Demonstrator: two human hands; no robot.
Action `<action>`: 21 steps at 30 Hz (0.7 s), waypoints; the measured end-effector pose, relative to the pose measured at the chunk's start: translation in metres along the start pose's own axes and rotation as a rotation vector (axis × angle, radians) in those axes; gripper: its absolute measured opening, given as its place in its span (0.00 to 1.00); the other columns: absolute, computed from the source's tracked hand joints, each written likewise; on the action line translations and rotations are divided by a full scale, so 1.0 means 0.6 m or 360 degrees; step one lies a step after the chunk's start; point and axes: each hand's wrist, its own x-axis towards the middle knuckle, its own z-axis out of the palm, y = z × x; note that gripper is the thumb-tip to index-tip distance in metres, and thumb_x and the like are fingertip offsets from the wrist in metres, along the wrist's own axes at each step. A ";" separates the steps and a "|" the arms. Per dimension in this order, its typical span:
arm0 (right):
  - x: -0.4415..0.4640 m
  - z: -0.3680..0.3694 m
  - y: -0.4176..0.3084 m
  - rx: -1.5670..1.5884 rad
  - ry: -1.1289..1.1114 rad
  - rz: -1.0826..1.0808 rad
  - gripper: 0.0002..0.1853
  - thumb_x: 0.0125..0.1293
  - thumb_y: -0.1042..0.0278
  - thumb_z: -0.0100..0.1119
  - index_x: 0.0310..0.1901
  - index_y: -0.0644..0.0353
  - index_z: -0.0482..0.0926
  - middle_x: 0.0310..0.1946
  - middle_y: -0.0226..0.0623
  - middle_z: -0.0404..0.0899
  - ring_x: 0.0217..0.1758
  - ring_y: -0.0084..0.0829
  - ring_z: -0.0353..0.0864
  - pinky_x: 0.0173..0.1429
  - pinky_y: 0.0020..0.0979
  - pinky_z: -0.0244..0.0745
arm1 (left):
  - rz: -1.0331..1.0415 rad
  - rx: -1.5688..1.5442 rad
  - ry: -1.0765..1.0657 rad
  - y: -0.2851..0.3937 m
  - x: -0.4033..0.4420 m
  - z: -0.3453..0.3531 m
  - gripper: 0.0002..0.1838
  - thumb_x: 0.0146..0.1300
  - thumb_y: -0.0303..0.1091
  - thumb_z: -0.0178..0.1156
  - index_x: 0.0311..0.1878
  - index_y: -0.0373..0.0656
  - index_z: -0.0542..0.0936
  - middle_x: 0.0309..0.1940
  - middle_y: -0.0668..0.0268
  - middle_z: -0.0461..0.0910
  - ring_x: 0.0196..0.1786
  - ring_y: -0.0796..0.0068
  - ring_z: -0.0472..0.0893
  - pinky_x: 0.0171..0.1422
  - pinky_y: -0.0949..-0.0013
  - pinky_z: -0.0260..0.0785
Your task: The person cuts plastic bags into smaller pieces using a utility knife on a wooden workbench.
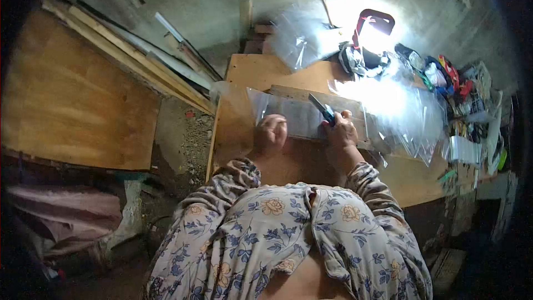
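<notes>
My right hand (343,131) is wrapped round a utility knife (323,109) with a dark blue handle. Its grey blade points up and to the left, over a wooden board (355,112). A clear plastic sheet (294,112) lies across this board. At the near left edge of the sheet is my left hand (271,132), fingers curled in and slightly blurred. Whatever its fingers may pinch is hidden from me. Both hands are close to the worktable's near side, with the sheet between them.
A bright lamp (376,25) lights the wooden worktable (250,69). More clear plastic (411,128) is spread at right, near bags and clutter (444,75). A crumpled plastic bag (300,39) sits at the back. Planks (133,44) and a plywood panel (78,94) stand at left.
</notes>
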 end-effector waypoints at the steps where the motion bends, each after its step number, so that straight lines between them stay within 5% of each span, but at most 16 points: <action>1: 0.003 0.007 0.005 0.0000 0.0002 -0.0020 0.18 0.54 0.54 0.59 0.41 0.58 0.73 0.46 0.41 0.68 0.40 0.47 0.77 0.41 0.43 0.74 | -0.0002 0.0009 0.0018 -0.004 -0.011 -0.011 0.06 0.55 0.31 0.53 0.34 0.41 0.76 0.37 0.55 0.77 0.40 0.59 0.77 0.46 0.64 0.69; 3: 0.006 0.020 0.024 0.0015 0.0008 -0.0094 0.14 0.54 0.60 0.58 0.39 0.57 0.73 0.46 0.42 0.68 0.38 0.49 0.76 0.41 0.43 0.73 | -0.0705 -0.0187 0.0223 -0.028 -0.032 -0.040 0.09 0.58 0.35 0.53 0.36 0.40 0.75 0.35 0.57 0.76 0.36 0.65 0.77 0.41 0.65 0.69; 7: 0.012 0.009 0.038 0.0352 0.0346 -0.0585 0.07 0.52 0.70 0.58 0.33 0.59 0.74 0.36 0.44 0.73 0.36 0.49 0.76 0.41 0.41 0.72 | -0.1006 -0.0366 0.0418 -0.043 -0.022 -0.063 0.21 0.60 0.49 0.50 0.42 0.38 0.72 0.34 0.60 0.76 0.34 0.71 0.76 0.36 0.67 0.68; 9: -0.001 -0.046 0.026 0.0716 0.0561 -0.0645 0.04 0.53 0.75 0.58 0.32 0.62 0.74 0.33 0.45 0.76 0.35 0.44 0.77 0.41 0.34 0.72 | -0.1857 -0.1371 0.0277 -0.024 0.002 -0.074 0.41 0.53 0.69 0.46 0.51 0.36 0.67 0.36 0.61 0.75 0.35 0.69 0.77 0.33 0.73 0.66; 10: -0.015 -0.090 0.016 0.0817 0.0516 -0.0662 0.04 0.55 0.74 0.57 0.32 0.63 0.75 0.32 0.44 0.77 0.35 0.39 0.78 0.41 0.32 0.72 | -0.1949 -0.1656 0.0003 -0.031 0.015 -0.081 0.55 0.45 0.79 0.39 0.59 0.32 0.61 0.47 0.50 0.72 0.44 0.62 0.76 0.41 0.67 0.67; 13: -0.072 -0.211 -0.009 0.0990 0.0429 -0.0706 0.04 0.55 0.75 0.57 0.32 0.64 0.77 0.33 0.40 0.79 0.37 0.30 0.78 0.44 0.28 0.71 | -0.1795 -0.2257 -0.0162 -0.014 0.066 -0.079 0.53 0.51 0.75 0.39 0.62 0.31 0.57 0.54 0.47 0.67 0.56 0.52 0.69 0.56 0.57 0.62; 17: -0.113 -0.272 0.037 0.0738 0.0153 -0.0916 0.04 0.51 0.78 0.60 0.31 0.63 0.78 0.35 0.38 0.80 0.39 0.32 0.79 0.48 0.31 0.71 | -0.1547 -0.2754 -0.0183 0.001 0.143 -0.083 0.46 0.56 0.66 0.41 0.63 0.31 0.56 0.60 0.45 0.60 0.62 0.48 0.62 0.64 0.52 0.55; 19: -0.135 -0.259 0.062 0.0738 0.0106 -0.0788 0.05 0.49 0.77 0.63 0.30 0.62 0.78 0.34 0.37 0.81 0.39 0.34 0.79 0.47 0.33 0.73 | -0.1064 -0.2655 -0.0370 0.019 0.175 -0.092 0.37 0.60 0.53 0.43 0.62 0.30 0.56 0.60 0.45 0.60 0.62 0.48 0.62 0.65 0.50 0.55; 20: -0.140 -0.242 0.082 0.0777 -0.0150 -0.0853 0.06 0.49 0.76 0.64 0.31 0.61 0.79 0.35 0.37 0.81 0.39 0.34 0.79 0.46 0.33 0.73 | -0.0993 -0.2763 -0.0462 0.030 0.188 -0.100 0.30 0.61 0.42 0.43 0.62 0.31 0.57 0.59 0.46 0.62 0.61 0.49 0.64 0.63 0.50 0.57; 21: -0.140 -0.221 0.103 0.0815 -0.0407 -0.0911 0.07 0.48 0.75 0.65 0.32 0.61 0.79 0.35 0.37 0.81 0.39 0.34 0.79 0.46 0.34 0.73 | -0.0980 -0.2758 -0.0496 0.055 0.199 -0.108 0.30 0.61 0.42 0.43 0.62 0.31 0.57 0.59 0.46 0.62 0.61 0.49 0.64 0.63 0.50 0.57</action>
